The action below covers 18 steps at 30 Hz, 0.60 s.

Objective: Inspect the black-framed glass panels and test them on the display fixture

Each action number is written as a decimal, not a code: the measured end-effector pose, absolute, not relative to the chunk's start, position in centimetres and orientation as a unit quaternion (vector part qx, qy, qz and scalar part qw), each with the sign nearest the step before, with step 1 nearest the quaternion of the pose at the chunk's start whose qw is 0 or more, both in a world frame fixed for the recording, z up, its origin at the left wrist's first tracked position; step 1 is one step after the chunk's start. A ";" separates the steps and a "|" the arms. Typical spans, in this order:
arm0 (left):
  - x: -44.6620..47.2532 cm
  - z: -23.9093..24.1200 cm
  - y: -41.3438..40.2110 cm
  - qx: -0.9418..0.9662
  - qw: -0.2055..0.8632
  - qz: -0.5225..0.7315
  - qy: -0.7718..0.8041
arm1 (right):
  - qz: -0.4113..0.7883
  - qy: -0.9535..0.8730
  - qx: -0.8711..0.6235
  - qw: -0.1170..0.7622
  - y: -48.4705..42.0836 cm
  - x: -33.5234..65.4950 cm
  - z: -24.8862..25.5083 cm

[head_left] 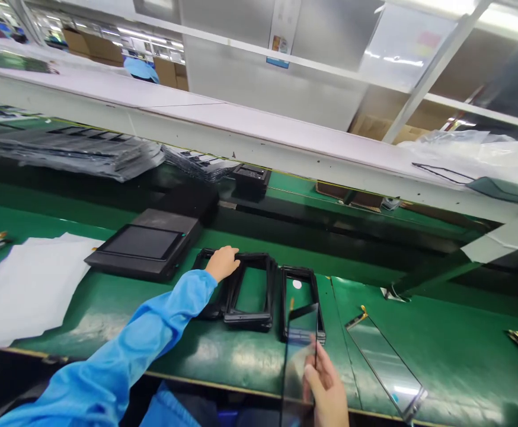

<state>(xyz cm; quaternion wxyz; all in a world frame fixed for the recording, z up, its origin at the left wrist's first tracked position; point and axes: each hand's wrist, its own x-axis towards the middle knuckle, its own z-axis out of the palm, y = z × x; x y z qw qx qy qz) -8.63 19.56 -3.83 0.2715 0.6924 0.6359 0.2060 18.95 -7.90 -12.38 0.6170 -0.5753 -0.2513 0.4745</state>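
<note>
My left hand (223, 263), in a blue sleeve, is closed at the top edge of a black plastic frame (268, 290) in the middle stacks; its fingertips are partly hidden. More frames lie under and left of it. My right hand (328, 388) grips a see-through glass touch panel (297, 362) by its right edge, near the table's front edge. This panel is tilted upright, with a short orange flex cable at its top. Behind it stands another stack of black frames (302, 274), with a white round spot visible inside its opening.
A second glass panel (387, 362) lies to the right. White sheets (32, 284) and a black box with a screen (141, 243) are on the left of the green table (241, 359). A white shelf (259, 142) crosses above, and bagged parts (81, 151) sit behind.
</note>
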 end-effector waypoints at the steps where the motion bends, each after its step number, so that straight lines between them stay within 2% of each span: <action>1: -8.4 -3.7 19.7 0.687 0.278 0.202 0.640 | 0.445 -0.252 -0.601 0.614 -8.0 19.3 -12.2; 4: -8.0 -2.7 19.9 0.670 0.316 0.209 0.638 | 0.381 -0.264 -0.643 0.610 -8.2 20.1 -11.1; 9: -8.5 1.3 18.5 0.648 0.417 0.282 0.571 | 0.357 -0.318 -0.654 0.586 -8.2 22.5 -8.9; 14: -7.7 5.3 12.0 0.635 0.485 0.340 0.496 | 0.358 -0.406 -0.628 0.559 -8.0 26.5 -5.1; 18: -5.5 5.7 6.9 0.631 0.540 0.328 0.450 | 0.346 -0.474 -0.629 0.510 -7.6 28.4 -0.1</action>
